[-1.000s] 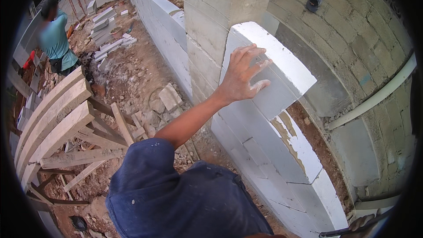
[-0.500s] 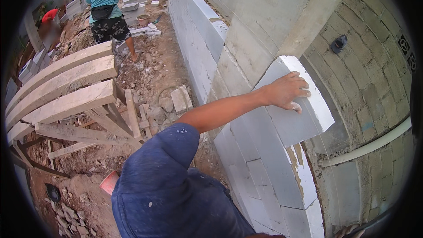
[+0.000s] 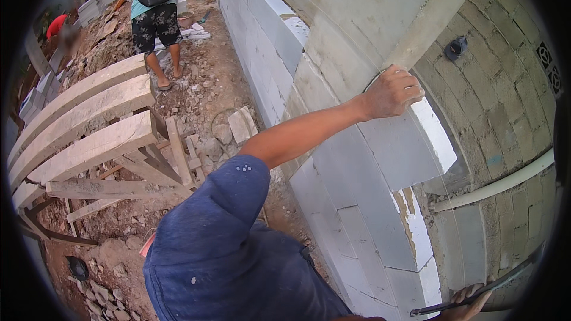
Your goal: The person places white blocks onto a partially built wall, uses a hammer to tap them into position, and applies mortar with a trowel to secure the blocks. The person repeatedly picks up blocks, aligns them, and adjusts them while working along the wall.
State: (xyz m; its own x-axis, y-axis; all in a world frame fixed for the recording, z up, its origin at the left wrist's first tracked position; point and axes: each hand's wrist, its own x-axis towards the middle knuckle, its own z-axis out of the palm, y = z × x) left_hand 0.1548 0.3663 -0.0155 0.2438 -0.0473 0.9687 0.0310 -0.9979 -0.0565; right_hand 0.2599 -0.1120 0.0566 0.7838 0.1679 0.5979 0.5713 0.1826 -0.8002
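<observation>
My left hand [image 3: 392, 92] is closed at the upper end of the top white block [image 3: 410, 145], beside the concrete column [image 3: 419, 6]; whatever its curled fingers grip is hidden. A thin pale string passes near that hand. Below, the stepped block wall [image 3: 339, 214] has tan, flaky mortar on one white top edge [image 3: 410, 223]. At the bottom right, my right hand [image 3: 470, 300] is closed on a long, narrow dark tool [image 3: 437, 307], partly out of view.
Curved wooden formwork [image 3: 89, 131] stands left. A co-worker in teal [image 3: 151, 18] and another in red [image 3: 56, 27] are upper left, near stacked blocks and rubble [image 3: 196, 77]. A grey block boundary wall [image 3: 499, 101] with a white pipe [image 3: 499, 184] is right.
My left hand has gone from spread fingers to curled ones, moving to the block's upper end. The view has shifted. My right hand and dark tool show more; the teal co-worker's stance has changed.
</observation>
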